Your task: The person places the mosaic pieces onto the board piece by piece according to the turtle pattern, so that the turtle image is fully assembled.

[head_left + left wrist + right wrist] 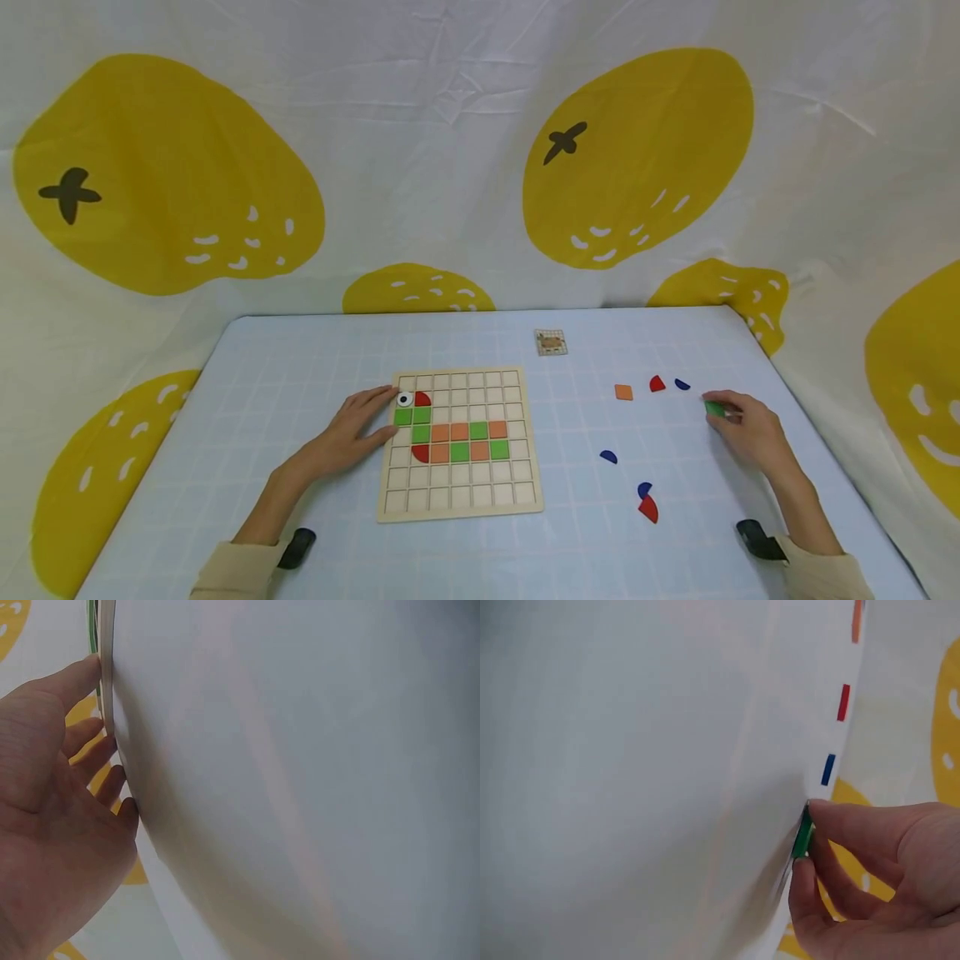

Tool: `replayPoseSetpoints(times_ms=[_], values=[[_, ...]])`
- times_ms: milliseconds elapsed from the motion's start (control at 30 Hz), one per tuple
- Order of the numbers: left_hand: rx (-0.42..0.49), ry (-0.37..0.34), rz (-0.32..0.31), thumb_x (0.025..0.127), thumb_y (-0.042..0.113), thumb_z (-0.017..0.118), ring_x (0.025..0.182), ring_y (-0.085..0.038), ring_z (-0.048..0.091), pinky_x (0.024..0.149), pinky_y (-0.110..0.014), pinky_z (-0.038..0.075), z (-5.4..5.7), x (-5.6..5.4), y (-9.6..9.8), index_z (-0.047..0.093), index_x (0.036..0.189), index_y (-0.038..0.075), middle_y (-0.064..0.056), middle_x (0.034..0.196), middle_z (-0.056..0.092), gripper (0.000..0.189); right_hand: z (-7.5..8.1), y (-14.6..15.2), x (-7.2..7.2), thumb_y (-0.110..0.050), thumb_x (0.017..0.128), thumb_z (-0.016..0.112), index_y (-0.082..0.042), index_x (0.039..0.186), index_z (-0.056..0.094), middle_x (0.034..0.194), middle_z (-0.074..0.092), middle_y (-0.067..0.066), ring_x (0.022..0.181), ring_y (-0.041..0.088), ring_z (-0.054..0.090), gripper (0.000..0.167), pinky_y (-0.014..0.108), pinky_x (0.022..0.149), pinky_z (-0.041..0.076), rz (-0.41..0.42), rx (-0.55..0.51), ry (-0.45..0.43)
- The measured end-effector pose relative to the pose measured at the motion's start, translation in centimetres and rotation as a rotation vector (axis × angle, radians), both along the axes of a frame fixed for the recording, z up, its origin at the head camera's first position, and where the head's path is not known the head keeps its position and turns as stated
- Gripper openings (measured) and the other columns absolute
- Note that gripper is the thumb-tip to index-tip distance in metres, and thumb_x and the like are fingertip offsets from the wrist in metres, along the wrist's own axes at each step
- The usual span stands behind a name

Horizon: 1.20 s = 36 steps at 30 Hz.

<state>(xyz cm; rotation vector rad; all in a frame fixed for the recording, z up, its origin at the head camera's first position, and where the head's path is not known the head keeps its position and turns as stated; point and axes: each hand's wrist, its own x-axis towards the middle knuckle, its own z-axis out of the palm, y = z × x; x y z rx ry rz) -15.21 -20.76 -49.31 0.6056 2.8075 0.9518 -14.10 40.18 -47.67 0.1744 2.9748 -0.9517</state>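
Observation:
At the left edge of a wooden grid board [461, 493], my left hand [345, 433] rests with its fingertips touching the frame. The left wrist view shows that hand [67, 780] with loosely bent fingers beside the board's thin edge [107, 667]. On the board lie green, orange and red pieces plus a white round eye piece [405, 399], filling several cells in the left and middle. Far to the right, my right hand [753, 433] pinches a green square tile [715, 408] between thumb and fingers, close to the tabletop. The right wrist view shows the green tile [803, 834] edge-on.
Between board and right hand lie an orange square [623, 392], a red quarter piece [657, 383], a blue half-round [682, 384], another blue half-round [608, 457], and a blue piece [644, 490] touching a red one [648, 509]. A small picture card [551, 342] lies behind the board.

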Motion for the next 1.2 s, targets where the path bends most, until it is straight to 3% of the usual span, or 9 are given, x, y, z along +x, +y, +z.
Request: replayPoseSetpoints(times_ms=[267,367,500,633,1200], values=[[0.003,-0.020,0.002,0.102,0.030,0.066,0.147,-0.042,0.027,0.115,-0.067,0.028,-0.1,0.0,0.0,0.040,0.158,0.008,-0.017,0.161,0.035,0.065,0.0,0.4,0.1,-0.009,0.096,0.071,0.007,0.123,0.065,0.115,0.063,0.031,0.102,0.047,0.061,0.031,0.061,0.087,0.052,0.005,0.014,0.012],[-0.002,-0.017,0.000,0.102,0.030,0.066,0.147,-0.042,0.027,0.115,-0.067,0.029,-0.1,-0.1,0.0,0.041,0.157,0.008,-0.017,0.161,0.036,0.064,0.3,0.5,0.1,-0.014,0.095,0.075,0.005,0.118,0.068,0.108,0.067,0.025,0.098,0.042,0.062,0.031,0.047,0.079,0.055,-0.001,0.020,0.008],[-0.008,-0.022,0.005,0.103,0.031,0.065,0.147,-0.043,0.028,0.114,-0.067,0.030,0.1,-0.1,0.0,0.040,0.158,0.008,-0.018,0.161,0.035,0.065,0.6,0.3,0.1,-0.018,0.094,0.078,0.001,0.111,0.073,0.101,0.070,0.016,0.090,0.031,0.062,0.026,0.027,0.069,0.049,0.014,0.039,0.028],[-0.010,-0.023,0.005,0.103,0.029,0.065,0.147,-0.043,0.027,0.114,-0.067,0.029,0.3,-0.1,0.0,0.040,0.158,0.007,-0.019,0.161,0.035,0.065,0.9,-0.3,0.0,-0.021,0.095,0.077,-0.001,0.111,0.073,0.100,0.071,0.013,0.089,0.028,0.061,0.026,0.019,0.066,0.048,0.044,0.021,0.030],[-0.008,-0.029,0.005,0.102,0.026,0.066,0.146,-0.044,0.027,0.115,-0.068,0.028,0.4,0.0,0.1,0.040,0.157,0.005,-0.021,0.161,0.035,0.064,1.8,-4.8,-1.1,-0.018,0.096,0.076,0.001,0.114,0.070,0.100,0.070,0.013,0.095,0.031,0.064,0.027,0.010,0.071,0.047,0.079,-0.060,0.074]])
